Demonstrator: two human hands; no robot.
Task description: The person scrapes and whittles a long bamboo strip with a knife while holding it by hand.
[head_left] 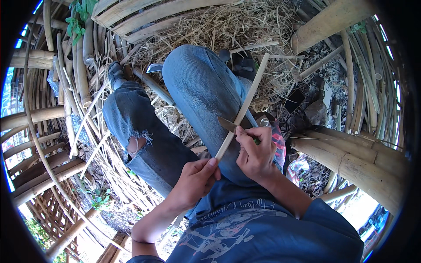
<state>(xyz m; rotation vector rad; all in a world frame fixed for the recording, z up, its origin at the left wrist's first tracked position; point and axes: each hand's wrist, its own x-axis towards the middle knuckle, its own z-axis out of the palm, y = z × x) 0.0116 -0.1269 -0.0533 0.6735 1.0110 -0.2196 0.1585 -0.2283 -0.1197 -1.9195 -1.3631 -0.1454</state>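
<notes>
A pale, flat bamboo strip [254, 90] slants across my raised thigh, its far end pointing up and to the right. My left hand [195, 179] pinches its near end between thumb and fingers. My right hand [258, 149] is closed around the handle of a knife, most of which the fingers hide; a bit of green shows at the grip. The knife's short brownish blade [227, 124] points left and crosses the strip, about midway along it. Whether the edge bites into the strip I cannot tell.
Thin shavings [245, 26] heap on the ground beyond my knee. Thick bamboo poles [351, 162] stick in from the right, and another pole [333, 22] at the upper right. A slatted bamboo piece [131, 19] lies at the top. Bamboo strips and poles [81, 74] crowd the left.
</notes>
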